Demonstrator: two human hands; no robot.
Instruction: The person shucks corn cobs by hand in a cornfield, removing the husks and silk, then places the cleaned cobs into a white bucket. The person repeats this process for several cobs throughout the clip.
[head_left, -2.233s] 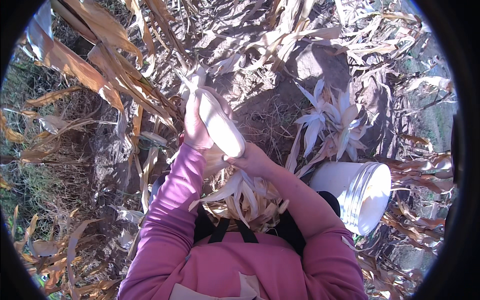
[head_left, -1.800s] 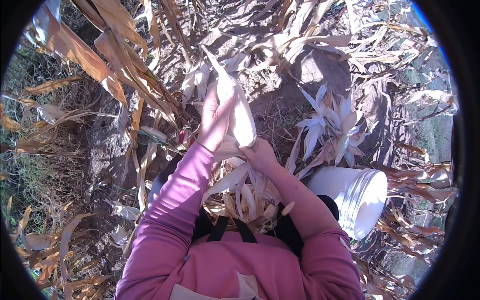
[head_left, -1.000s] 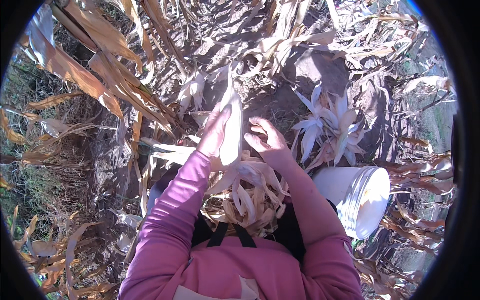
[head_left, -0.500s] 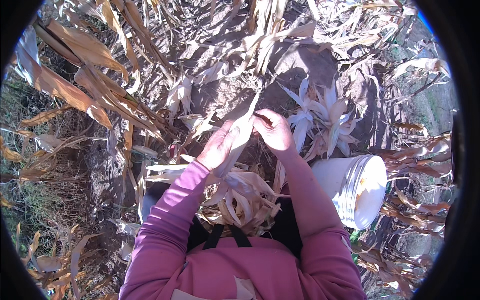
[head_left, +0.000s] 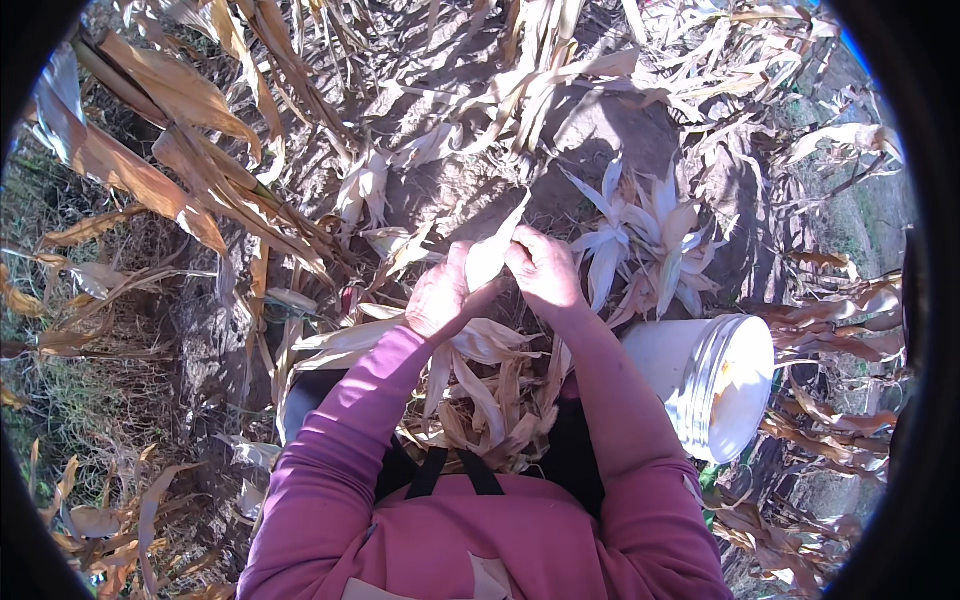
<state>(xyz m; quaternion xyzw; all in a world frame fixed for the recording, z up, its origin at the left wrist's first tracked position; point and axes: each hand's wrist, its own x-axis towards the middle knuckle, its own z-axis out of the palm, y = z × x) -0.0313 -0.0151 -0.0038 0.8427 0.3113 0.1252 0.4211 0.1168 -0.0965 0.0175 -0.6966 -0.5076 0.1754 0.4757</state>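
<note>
A pale, dry-husked ear of corn (head_left: 488, 258) points away from me, its husk tip tapering upward between my hands. My left hand (head_left: 436, 298) is wrapped around its lower part. On the right side of the ear, my right hand (head_left: 545, 272) is closed, its fingertips pinching the husk; the exact grip is partly hidden. Under my wrists, a heap of loose dry corn husks (head_left: 490, 400) fills the space at my lap.
A white bucket (head_left: 660, 365) lies tipped on its side at my right, with something yellowish inside its mouth. Beyond it is a cluster of peeled-back husks (head_left: 650, 240). Dry corn stalks (head_left: 190, 170) lean in from the left, and bare soil (head_left: 600, 125) shows ahead.
The ear has come closer to upright and looks shorter in my hands. My right hand has drawn in and down slightly, its fingers curling more tightly.
</note>
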